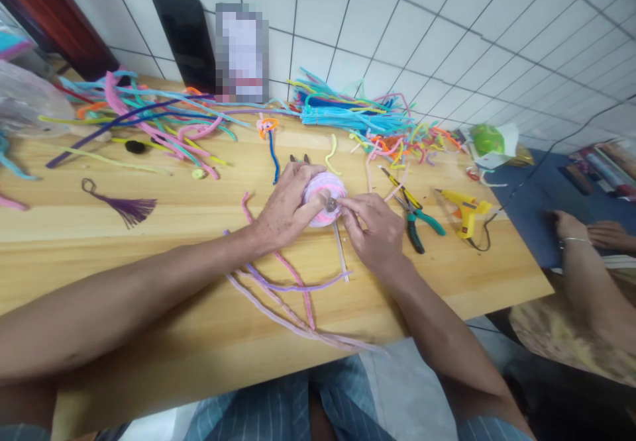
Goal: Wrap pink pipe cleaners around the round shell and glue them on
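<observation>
In the middle of the wooden table is a round pink and lilac coil that looks wound from pipe cleaners. My left hand grips it from the left, thumb lying across its face. At its lower right, my right hand pinches at a small greyish piece near the coil's centre; I cannot make out what that piece is. Below the coil a thin clear stick lies on the table. Loose pink and purple pipe cleaners spread in front of my hands. Dark tips poke out behind my left hand.
To the right lie pliers, a yellow cutter and a yellow glue gun with its cord. Bundled pipe cleaners line the tiled wall, beside a phone. A purple tassel lies left. Another person's hand rests far right.
</observation>
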Available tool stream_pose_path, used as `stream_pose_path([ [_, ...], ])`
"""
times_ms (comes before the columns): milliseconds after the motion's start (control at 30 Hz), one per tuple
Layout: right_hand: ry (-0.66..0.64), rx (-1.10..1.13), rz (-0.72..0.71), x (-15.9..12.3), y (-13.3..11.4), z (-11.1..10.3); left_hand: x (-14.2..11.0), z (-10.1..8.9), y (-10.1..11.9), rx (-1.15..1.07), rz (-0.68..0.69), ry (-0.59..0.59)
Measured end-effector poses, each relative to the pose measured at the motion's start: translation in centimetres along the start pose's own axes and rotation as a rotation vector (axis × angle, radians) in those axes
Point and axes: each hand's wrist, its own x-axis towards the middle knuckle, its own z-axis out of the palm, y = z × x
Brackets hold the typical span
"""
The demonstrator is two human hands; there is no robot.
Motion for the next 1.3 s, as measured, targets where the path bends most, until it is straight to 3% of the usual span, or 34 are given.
stream_pose_path([
  [567,-0.004,0.031,-0.022,0.2,0.0,-0.1,0.1,-0.6,0.2,-0.049,-0.018,-0.033],
  [867,-0.086,0.033,-0.005,-0.1,-0.7,0.0,-0.3,-0.5,-0.1,-0.132,-0.05,-0.002],
  [1200,-0.011,0.003,0.049,-0.7,-0.9,1.4,-0.4,0.9,-1.2,-0.432,-0.21,-0.015],
  [1300,-0.011,0.01,0.05,-0.7,-0.9,1.4,-0.2,1.0,-1.1,-0.509,-0.238,0.035],
])
